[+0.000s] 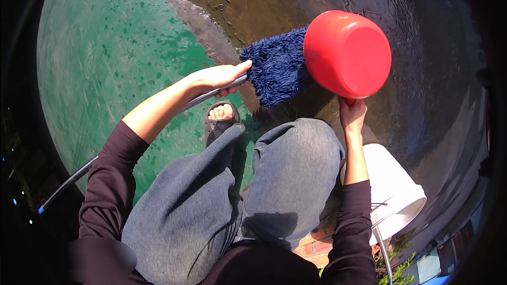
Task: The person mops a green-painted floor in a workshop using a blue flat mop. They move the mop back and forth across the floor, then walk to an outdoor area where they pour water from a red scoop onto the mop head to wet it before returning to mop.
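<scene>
My left hand (pixel 219 77) is closed around the grey metal pole (pixel 203 98) of a mop, close to its head. The shaggy dark blue mop head (pixel 274 66) is held out over the wet ground. In my right hand (pixel 353 115) is a red plastic dipper (pixel 346 55), gripped at its handle, which the fingers mostly hide. The dipper is tipped over, its round base facing me and its opening turned away. It overlaps the right end of the mop head in view; whether they touch I cannot tell. Its inside is hidden.
A white bucket (pixel 388 192) with a wire handle is beside my right forearm. Green painted floor (pixel 111 63) with wet spots lies left, bordered by a rough concrete edge (pixel 203 31). Dark wet ground (pixel 412 116) spreads right. My sandalled foot (pixel 219 119) is below the mop.
</scene>
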Tool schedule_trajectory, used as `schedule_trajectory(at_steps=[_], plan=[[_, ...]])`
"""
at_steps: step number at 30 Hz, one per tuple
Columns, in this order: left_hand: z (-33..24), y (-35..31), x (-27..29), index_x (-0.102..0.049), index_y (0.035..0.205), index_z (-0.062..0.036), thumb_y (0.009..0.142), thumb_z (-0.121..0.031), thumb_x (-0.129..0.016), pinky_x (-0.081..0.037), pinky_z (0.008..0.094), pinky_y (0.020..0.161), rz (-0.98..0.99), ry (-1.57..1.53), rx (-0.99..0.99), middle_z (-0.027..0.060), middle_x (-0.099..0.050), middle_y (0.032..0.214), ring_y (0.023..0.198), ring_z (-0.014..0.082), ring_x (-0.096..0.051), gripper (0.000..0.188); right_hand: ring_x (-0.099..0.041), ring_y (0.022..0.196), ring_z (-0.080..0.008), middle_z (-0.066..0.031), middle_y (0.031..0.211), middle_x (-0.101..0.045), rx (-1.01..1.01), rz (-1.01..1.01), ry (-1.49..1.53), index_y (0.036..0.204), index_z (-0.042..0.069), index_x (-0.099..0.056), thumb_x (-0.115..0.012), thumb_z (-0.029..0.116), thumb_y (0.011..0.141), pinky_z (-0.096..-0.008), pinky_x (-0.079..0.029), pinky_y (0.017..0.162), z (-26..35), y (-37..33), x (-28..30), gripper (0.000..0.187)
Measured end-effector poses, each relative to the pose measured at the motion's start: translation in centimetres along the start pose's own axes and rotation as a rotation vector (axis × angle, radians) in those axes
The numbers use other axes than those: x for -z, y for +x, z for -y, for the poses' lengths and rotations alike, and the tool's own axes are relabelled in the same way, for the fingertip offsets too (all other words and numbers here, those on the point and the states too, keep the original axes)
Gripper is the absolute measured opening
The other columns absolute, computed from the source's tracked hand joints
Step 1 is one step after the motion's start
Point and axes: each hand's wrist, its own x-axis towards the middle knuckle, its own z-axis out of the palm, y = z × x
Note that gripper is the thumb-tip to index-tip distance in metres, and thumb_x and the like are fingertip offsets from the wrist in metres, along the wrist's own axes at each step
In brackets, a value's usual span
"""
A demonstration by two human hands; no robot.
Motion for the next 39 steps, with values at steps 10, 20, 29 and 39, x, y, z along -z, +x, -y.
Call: schedule_trajectory(at_steps=[10, 20, 29, 39], plan=[[-0.2, 0.5, -0.7, -0.049, 0.068, -0.0038, 0.084, -0.074, -0.026, -0.039, 0.0301, 0.045, -0.030, 0.136, 0.016, 0.0042, -0.046, 0.059, 0.049, 0.0137, -0.044, 0.076, -0.062, 0.090, -0.0406, -0.0218, 0.089, -0.066, -0.435, -0.211, -0.468, 0.103, 0.014, -0.064, -0.060, 0.030, 0.077, -0.0470, -0.049, 0.077, -8.3, 9.8, 7.1, 0.032], [-1.1, 0.1, -0.6, -0.050, 0.064, 0.0002, 0.077, -0.068, -0.054, -0.047, 0.0378, 0.055, -0.345, 0.484, -0.162, 0.0120, -0.052, 0.058, 0.055, 0.0207, -0.056, 0.070, -0.063, 0.089, -0.0381, -0.0219, 0.091, -0.065, -0.079, -0.074, -0.385, 0.101, 0.008, -0.064, -0.061, 0.016, 0.074, -0.0463, -0.051, 0.077, 3.0, 9.3, 2.5, 0.028], [-1.6, 1.0, 0.4, -0.057, 0.068, 0.0043, 0.078, -0.067, -0.055, -0.048, 0.0408, 0.064, -0.317, 0.488, -0.157, 0.0189, -0.059, 0.064, 0.065, 0.0271, -0.062, 0.072, -0.061, 0.091, -0.0422, -0.0252, 0.090, -0.064, 0.024, -0.085, -0.259, 0.104, 0.009, -0.062, -0.061, 0.023, 0.074, -0.0488, -0.048, 0.080, 4.7, 7.3, 3.1, 0.033], [-1.1, 1.3, -0.8, -0.055, 0.072, 0.0043, 0.078, -0.067, -0.054, -0.047, 0.0388, 0.057, -0.295, 0.398, -0.137, 0.0174, -0.058, 0.062, 0.058, 0.0246, -0.059, 0.071, -0.065, 0.091, -0.0344, -0.0204, 0.092, -0.067, -0.478, -0.105, -0.607, 0.098, 0.006, -0.066, -0.063, 0.020, 0.077, -0.0423, -0.052, 0.078, -1.2, 12.8, 8.9, 0.025]])
